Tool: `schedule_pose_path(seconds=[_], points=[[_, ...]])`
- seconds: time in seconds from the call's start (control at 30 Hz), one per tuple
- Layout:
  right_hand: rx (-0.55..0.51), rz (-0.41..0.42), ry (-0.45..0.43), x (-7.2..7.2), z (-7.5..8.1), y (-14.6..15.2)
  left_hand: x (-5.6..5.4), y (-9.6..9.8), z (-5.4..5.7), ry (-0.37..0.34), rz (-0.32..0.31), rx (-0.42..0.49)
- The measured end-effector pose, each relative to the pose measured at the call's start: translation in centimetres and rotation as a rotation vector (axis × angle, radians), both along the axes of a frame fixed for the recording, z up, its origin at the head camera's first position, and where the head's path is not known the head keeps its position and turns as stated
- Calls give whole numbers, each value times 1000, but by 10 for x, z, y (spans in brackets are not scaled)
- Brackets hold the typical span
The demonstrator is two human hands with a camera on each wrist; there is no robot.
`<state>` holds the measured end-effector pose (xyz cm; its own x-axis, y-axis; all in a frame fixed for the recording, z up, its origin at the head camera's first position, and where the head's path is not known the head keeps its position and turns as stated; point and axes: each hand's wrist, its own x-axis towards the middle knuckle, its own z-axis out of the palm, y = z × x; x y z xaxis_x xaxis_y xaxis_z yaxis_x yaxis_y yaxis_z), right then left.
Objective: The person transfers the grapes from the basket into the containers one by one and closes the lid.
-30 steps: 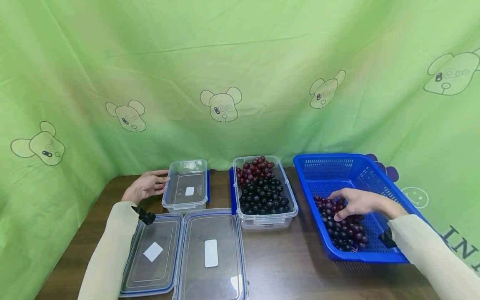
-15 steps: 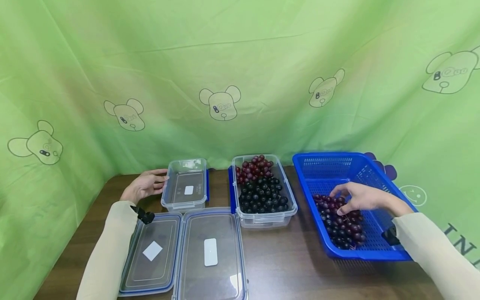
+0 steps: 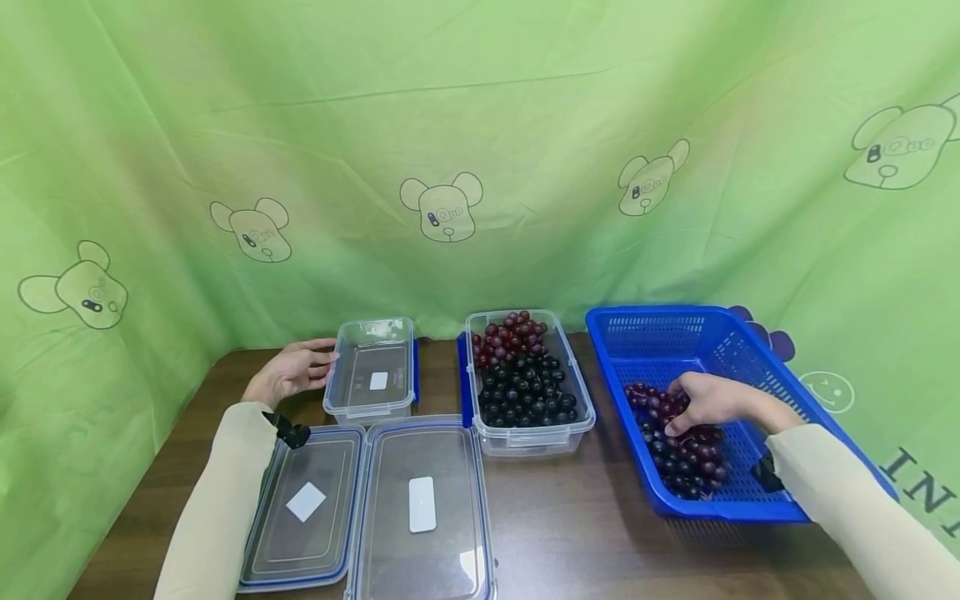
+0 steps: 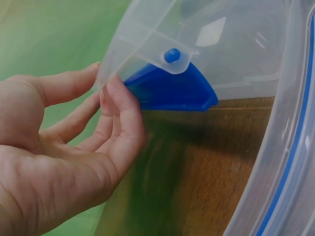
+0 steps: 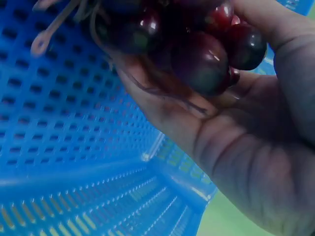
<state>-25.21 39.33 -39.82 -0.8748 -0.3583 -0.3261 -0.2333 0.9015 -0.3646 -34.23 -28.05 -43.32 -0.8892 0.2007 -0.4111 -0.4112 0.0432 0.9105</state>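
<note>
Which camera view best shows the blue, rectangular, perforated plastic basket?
The head view: most of the basket shows, though the right hand hides part. The right wrist view shows only close-up perforated sections; the left wrist view, none.

In my head view, the right hand (image 3: 708, 400) covers some of the grapes (image 3: 686, 462), and the right sleeve (image 3: 862, 500) hides a near corner of the basket (image 3: 738, 510). On the right wrist feed I lose the fingertips, and the grapes run past the top edge beside a blurred stem (image 5: 58, 23). The left hand (image 4: 69, 137) blocks part of the blue flap (image 4: 172, 91); I can't tell whether it pinches or merely touches. The larger lid (image 3: 450, 492) is cropped at the bottom.
</note>
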Motion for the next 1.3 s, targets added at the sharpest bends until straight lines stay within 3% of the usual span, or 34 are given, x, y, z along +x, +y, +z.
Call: schedule_pose_path(seconds=[0.3, 0.7, 0.97, 1.3], points=[[-21, -4, 115, -2, 5, 6, -1, 3, -2, 5, 5, 13], [-175, -116, 291, 8, 41, 17, 1, 1, 0, 26, 3, 13], [-297, -231, 295, 10, 52, 4, 1, 0, -2, 24, 5, -11], [-434, -297, 408, 9, 67, -22, 2, 3, 0, 30, -4, -11]])
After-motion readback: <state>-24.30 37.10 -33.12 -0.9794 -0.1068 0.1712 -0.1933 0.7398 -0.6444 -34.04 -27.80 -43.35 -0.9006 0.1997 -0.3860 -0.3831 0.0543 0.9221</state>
